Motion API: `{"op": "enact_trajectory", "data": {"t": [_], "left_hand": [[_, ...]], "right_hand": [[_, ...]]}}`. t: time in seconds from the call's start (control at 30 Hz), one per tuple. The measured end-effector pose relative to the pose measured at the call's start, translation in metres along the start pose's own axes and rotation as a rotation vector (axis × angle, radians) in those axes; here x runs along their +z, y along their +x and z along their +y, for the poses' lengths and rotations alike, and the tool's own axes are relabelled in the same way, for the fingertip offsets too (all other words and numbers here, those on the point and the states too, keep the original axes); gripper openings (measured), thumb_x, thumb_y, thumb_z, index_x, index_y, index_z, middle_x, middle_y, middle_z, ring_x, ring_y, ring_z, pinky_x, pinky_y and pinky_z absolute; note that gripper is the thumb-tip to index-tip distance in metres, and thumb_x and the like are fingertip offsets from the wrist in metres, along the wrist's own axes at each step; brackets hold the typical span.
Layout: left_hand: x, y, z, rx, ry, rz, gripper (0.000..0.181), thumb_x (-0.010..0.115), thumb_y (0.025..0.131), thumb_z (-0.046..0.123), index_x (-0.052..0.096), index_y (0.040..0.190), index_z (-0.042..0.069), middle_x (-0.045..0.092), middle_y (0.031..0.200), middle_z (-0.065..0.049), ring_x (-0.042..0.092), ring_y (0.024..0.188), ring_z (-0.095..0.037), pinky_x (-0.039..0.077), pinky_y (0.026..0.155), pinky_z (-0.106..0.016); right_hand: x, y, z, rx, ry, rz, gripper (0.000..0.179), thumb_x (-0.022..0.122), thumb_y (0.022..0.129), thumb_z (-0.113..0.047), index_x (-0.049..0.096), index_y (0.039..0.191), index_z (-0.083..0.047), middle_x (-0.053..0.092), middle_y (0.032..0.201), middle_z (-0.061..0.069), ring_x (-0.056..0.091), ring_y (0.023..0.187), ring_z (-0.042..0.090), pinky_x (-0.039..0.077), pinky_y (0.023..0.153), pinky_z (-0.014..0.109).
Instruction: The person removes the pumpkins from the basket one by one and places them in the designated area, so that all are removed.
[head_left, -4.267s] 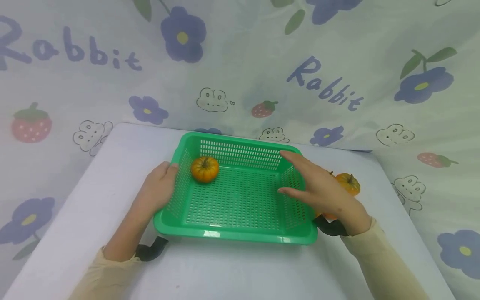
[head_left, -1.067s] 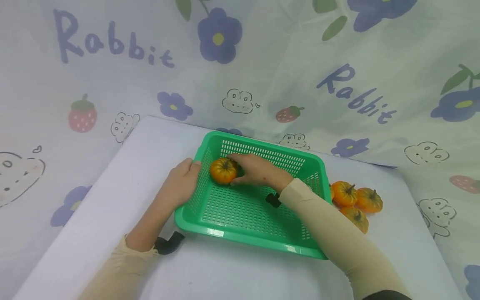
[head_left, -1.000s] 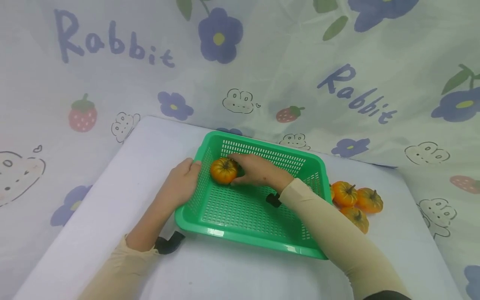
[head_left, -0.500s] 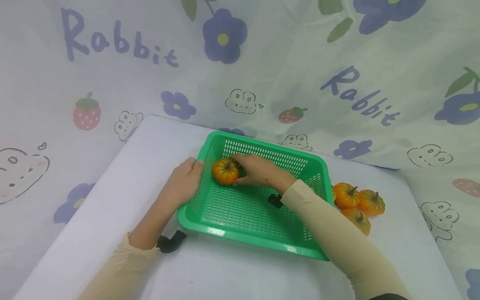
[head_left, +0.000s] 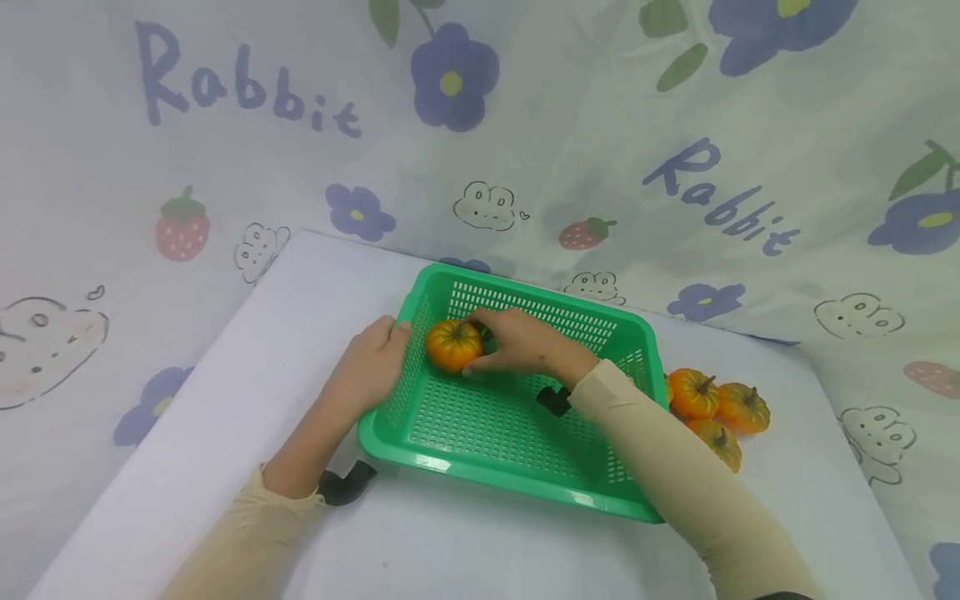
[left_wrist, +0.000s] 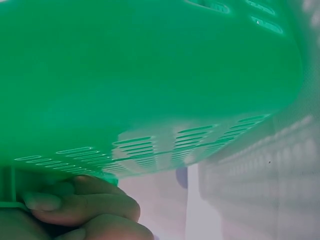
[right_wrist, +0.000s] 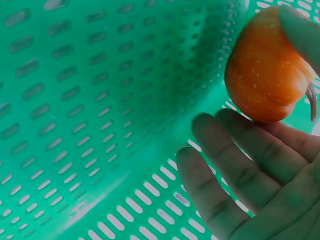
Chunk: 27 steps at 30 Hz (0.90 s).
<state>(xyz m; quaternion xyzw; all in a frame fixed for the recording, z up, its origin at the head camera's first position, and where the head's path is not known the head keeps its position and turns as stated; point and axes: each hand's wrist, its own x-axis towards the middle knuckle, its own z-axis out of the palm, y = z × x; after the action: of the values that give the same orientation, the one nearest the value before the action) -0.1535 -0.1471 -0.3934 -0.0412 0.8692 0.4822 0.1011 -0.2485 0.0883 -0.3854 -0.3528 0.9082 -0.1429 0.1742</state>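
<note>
A green plastic basket [head_left: 480,487] with slotted walls stands on the white table. My left hand [head_left: 369,364] grips its left rim; in the left wrist view the curled fingers [left_wrist: 95,207] show beneath that rim. One small orange pumpkin [head_left: 453,346] sits inside, near the left wall at the back. My right hand [head_left: 517,343] reaches into the basket and holds this pumpkin from its right side. The right wrist view shows the thumb on one side of the pumpkin [right_wrist: 265,70] and a finger against the other, the remaining fingers [right_wrist: 215,185] spread loosely.
Several more orange pumpkins [head_left: 694,393] lie on the table just right of the basket, partly hidden by it and my right sleeve [head_left: 690,467]. Behind the table [head_left: 450,550] hangs a printed cloth [head_left: 525,100].
Since the oldest frame, my right hand has moved left from above the basket's right side to hold the pumpkin. Over the last second both hands stay nearly still; the head view shifts slightly.
</note>
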Motion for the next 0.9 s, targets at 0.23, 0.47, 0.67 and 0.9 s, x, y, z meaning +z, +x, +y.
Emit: {"op": "enact_trajectory", "data": {"t": [0.23,0.47,0.67,0.9], "left_hand": [[0.001,0.0,0.0,0.0,0.014,0.005,0.045,0.027,0.114,0.043,0.052,0.114,0.006,0.058,0.092,-0.015,0.058,0.077,-0.027,0.054,0.065,-0.037],[-0.002,-0.002,0.002,-0.004,0.024,-0.001,0.047,0.026,0.114,0.044,0.052,0.118,0.005,0.056,0.093,-0.014,0.057,0.081,-0.027,0.053,0.068,-0.038],[-0.001,-0.001,0.004,-0.012,0.016,-0.006,0.049,0.025,0.114,0.046,0.052,0.119,0.005,0.054,0.093,-0.014,0.056,0.083,-0.028,0.052,0.071,-0.04],[-0.003,-0.001,0.003,-0.007,0.013,-0.008,0.051,0.023,0.113,0.048,0.052,0.118,0.005,0.053,0.092,-0.014,0.055,0.081,-0.028,0.052,0.069,-0.039]], "right_hand": [[-0.012,-0.011,0.0,-0.026,0.067,0.013,0.078,0.085,0.087,-0.049,0.054,0.146,-0.009,0.066,0.135,0.006,0.063,0.12,0.021,0.052,0.104,0.038],[-0.03,-0.031,-0.002,-0.01,0.124,0.01,0.076,0.086,0.087,-0.048,0.054,0.146,-0.011,0.066,0.134,0.002,0.064,0.118,0.017,0.054,0.101,0.036],[-0.044,-0.056,-0.002,-0.015,0.118,0.026,0.075,0.086,0.087,-0.046,0.054,0.145,-0.01,0.065,0.136,0.002,0.065,0.118,0.018,0.054,0.102,0.04],[-0.055,-0.089,-0.005,0.011,0.062,0.049,0.077,0.086,0.086,-0.048,0.054,0.146,-0.012,0.066,0.134,0.001,0.064,0.119,0.019,0.054,0.101,0.044]]}}
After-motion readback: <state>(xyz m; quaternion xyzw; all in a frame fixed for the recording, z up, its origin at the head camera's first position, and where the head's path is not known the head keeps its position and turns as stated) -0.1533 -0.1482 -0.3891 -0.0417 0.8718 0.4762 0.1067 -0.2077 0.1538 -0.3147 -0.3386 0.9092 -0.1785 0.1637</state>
